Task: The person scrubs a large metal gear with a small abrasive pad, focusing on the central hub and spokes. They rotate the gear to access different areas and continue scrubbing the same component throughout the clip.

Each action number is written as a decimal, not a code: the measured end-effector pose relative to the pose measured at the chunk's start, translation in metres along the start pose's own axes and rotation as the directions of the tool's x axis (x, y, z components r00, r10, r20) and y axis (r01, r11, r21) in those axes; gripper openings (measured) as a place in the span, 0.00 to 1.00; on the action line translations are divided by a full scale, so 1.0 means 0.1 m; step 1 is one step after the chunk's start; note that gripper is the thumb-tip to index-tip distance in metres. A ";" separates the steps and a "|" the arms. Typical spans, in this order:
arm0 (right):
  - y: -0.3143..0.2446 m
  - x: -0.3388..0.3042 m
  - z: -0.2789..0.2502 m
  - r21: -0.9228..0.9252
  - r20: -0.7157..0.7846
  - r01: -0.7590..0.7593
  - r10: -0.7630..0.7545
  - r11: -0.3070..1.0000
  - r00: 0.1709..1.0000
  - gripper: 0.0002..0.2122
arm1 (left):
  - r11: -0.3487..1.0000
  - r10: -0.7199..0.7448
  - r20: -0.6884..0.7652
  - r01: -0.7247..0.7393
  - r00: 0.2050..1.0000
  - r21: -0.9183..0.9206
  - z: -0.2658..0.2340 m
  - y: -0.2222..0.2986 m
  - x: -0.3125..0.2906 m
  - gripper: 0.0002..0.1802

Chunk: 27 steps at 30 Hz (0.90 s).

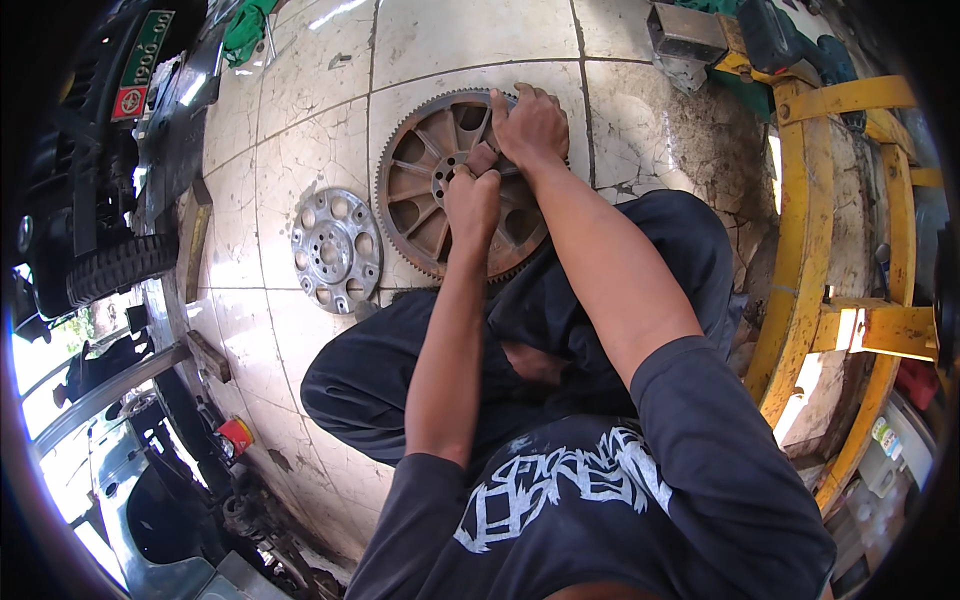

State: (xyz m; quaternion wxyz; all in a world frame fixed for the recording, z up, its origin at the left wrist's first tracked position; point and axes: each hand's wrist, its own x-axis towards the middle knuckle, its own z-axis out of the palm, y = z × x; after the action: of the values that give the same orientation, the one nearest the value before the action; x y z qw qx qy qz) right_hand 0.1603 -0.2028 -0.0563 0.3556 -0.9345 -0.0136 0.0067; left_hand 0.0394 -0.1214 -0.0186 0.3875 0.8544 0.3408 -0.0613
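Note:
A large rusty-brown toothed flywheel (412, 232) with spoke-like ribs and openings lies on the tiles in front of my crossed legs. My left hand (472, 205) is closed on a small brown folded piece, which looks like sandpaper (482, 158), and presses it to the flywheel near the hub. Over the far right part of the toothed rim, my right hand (530, 128) grips with its fingers curled around the edge. To the left, almost touching the flywheel, lies a smaller silver metal disc (328, 255) with round holes.
A yellow metal frame (800, 250) stands close on the right, with a metal box (688, 32) near its top. Vehicle parts and a black tire (122, 268) line the left. Wooden blocks (207, 355) and a red-and-yellow can (235, 437) lie there. Green cloth (247, 32) sits far left.

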 end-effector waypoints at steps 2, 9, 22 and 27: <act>0.04 0.00 0.03 -0.016 -0.010 -0.002 0.002 1.000 1.000 0.29 | 0.999 0.023 -0.096 -0.019 0.995 0.044 0.12 0.07 -0.11 0.43; -0.01 -0.02 0.04 -0.033 0.015 0.004 -0.004 0.999 1.000 0.29 | 0.977 0.120 0.042 -0.126 0.992 0.173 -0.04 -0.08 -0.15 0.42; 0.01 -0.01 0.03 -0.051 0.044 -0.001 0.003 0.999 0.999 0.29 | 0.816 -0.048 -0.135 -0.039 0.990 -0.576 0.25 -0.02 -0.11 0.19; 0.02 0.01 -0.03 -0.028 0.054 -0.008 0.010 1.000 0.998 0.29 | 0.105 -0.391 -0.008 0.036 0.920 -0.994 0.21 0.55 0.15 0.06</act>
State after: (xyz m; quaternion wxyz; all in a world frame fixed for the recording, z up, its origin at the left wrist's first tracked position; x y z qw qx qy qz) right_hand 0.1609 -0.2066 -0.0552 0.3420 -0.9389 -0.0193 0.0335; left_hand 0.0887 -0.1543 -0.0046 0.7855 0.3300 0.4667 0.2373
